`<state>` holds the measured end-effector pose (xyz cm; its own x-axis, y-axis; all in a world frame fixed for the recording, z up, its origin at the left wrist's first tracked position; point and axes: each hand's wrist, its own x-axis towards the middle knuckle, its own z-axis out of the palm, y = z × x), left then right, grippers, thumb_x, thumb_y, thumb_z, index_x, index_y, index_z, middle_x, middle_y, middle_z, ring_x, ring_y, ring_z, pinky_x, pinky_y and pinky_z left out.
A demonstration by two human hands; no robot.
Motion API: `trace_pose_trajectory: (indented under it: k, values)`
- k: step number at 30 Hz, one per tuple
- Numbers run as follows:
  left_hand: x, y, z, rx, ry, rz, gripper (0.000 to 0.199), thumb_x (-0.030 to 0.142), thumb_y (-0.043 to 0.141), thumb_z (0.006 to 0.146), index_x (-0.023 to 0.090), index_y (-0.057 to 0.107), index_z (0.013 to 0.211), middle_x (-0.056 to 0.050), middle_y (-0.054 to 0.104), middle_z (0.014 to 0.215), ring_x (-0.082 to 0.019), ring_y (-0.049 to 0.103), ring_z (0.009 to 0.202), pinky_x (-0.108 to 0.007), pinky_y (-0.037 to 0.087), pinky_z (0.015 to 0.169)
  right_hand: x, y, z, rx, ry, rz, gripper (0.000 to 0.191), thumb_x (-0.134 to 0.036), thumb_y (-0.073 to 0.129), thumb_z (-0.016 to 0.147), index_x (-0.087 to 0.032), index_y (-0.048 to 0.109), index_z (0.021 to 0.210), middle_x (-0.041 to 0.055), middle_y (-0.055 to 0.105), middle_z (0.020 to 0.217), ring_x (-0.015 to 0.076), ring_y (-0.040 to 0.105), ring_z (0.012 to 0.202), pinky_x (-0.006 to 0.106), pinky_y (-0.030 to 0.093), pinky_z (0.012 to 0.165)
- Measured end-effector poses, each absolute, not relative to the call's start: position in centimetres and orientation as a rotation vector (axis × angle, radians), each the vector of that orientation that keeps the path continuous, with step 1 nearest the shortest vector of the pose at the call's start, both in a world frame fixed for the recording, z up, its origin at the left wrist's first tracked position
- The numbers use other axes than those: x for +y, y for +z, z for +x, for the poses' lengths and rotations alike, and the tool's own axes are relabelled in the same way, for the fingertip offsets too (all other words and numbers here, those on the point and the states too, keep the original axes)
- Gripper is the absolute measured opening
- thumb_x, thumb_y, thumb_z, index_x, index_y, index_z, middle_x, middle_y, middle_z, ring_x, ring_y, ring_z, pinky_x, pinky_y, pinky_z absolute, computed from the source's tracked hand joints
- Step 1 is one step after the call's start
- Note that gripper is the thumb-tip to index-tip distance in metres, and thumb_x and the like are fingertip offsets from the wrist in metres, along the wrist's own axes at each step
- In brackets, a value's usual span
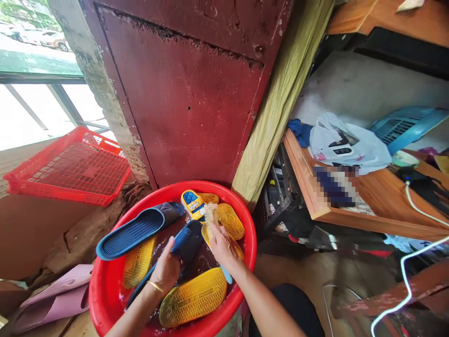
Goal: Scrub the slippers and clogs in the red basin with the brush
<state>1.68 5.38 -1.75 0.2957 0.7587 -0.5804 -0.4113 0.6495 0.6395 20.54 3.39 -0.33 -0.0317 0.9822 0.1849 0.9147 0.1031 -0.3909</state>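
Head view showed the left hand (167, 267) clenched around a dark blue slipper (185, 243) lying in the red basin (101, 285), near its middle. The right hand (221, 244) gripped a scrub brush (211, 216), seemingly pressed against the slipper's far end. Yellow slippers (193, 296) lay around them in the water.

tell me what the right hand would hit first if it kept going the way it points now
The right hand, holding a scrub brush, points up and away toward the basin's far side. Most likely it would first meet the yellow slipper just ahead of the bristles, though depth is hard to judge.
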Motion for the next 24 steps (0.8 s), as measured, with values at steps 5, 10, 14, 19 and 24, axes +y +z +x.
trace_pose_trajectory:
  k: [5,10,14,19,24]
  values:
    - [6.7,0.0,1.5,1.087,0.874,0.212,0.029,0.036,0.06,0.093,0.017,0.074,0.11,-0.01,0.081,0.083,-0.026,0.077,0.073,-0.035,0.061,0.068,1.7,0.0,20.0,-2.261,0.383,-1.805,0.057,-0.013,0.044,0.096,-0.028,0.053,0.15,0.0116,0.066,0.133,0.0245,0.07,0.103,0.035,0.055,0.087]
    - [7.1,0.9,1.2,1.112,1.011,0.272,0.024,0.033,0.055,0.096,0.018,0.071,0.086,-0.005,0.077,0.067,-0.017,0.066,0.045,-0.023,0.042,0.036,-1.1,0.8,20.8,-2.315,0.402,-1.956,0.066,-0.003,0.043,0.089,-0.032,0.059,0.146,0.0122,0.062,0.144,0.0288,0.07,0.107,0.044,0.054,0.091]
    - [6.0,0.6,2.0,1.117,0.876,0.286,0.02,0.033,0.059,0.093,0.018,0.07,0.085,-0.004,0.074,0.06,-0.019,0.066,0.043,-0.024,0.043,0.035,-1.5,1.7,21.4,-2.342,0.354,-2.042,0.054,-0.002,0.041,0.092,-0.026,0.069,0.132,0.0151,0.068,0.131,0.0279,0.071,0.096,0.042,0.054,0.086]
    - [5.3,-0.5,2.4,1.137,0.743,0.259,0.015,0.028,0.061,0.09,0.016,0.072,0.09,-0.006,0.075,0.061,-0.022,0.07,0.047,-0.027,0.052,0.042,0.4,1.5,20.8,-2.381,0.415,-1.983,0.045,-0.005,0.045,0.095,-0.026,0.071,0.124,0.0122,0.069,0.125,0.0249,0.07,0.099,0.037,0.053,0.088]
    - [6.2,-1.0,1.8,1.087,0.756,0.288,0.016,0.027,0.068,0.085,0.018,0.073,0.097,-0.006,0.077,0.064,-0.027,0.076,0.061,-0.035,0.061,0.056,0.0,0.8,21.4,-2.231,0.334,-2.159,0.061,-0.002,0.043,0.094,-0.032,0.06,0.144,0.0153,0.068,0.132,0.0278,0.071,0.107,0.043,0.052,0.093]
